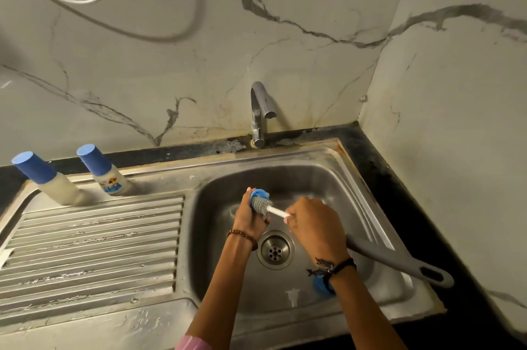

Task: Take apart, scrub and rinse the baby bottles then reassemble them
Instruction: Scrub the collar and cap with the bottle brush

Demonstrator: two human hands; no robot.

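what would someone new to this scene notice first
Most likely the two hands over the sink basin: the left hand grips a blue bottle part while the right hand pushes a small grey brush into it. Next, two capped baby bottles stand at the back of the drainboard on the left, and a long grey brush handle lies across the basin's right edge.

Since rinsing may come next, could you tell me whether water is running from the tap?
No, the tap shows no stream below its spout, while the right hand works a small brush on a blue part.
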